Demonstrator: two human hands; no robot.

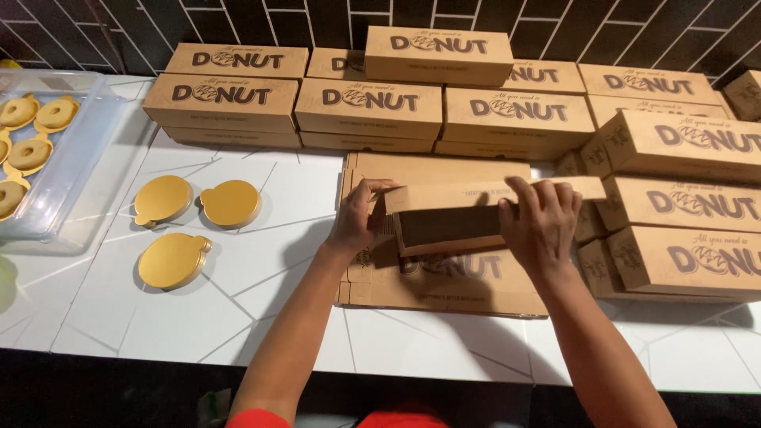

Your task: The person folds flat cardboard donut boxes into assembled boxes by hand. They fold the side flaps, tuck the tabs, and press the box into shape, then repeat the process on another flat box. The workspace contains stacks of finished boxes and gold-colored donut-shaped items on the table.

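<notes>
Brown cardboard box in the middle of the white table, half folded, left hand gripping its left end, right hand gripping its right end, flat boxes under it, three gold discs to the left, closed boxes stacked far and right

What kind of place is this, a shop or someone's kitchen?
Probably a small bakery's packing counter: stacks of brown cardboard boxes, a clear tray of ring pastries and gold cake boards on the white table.
</notes>
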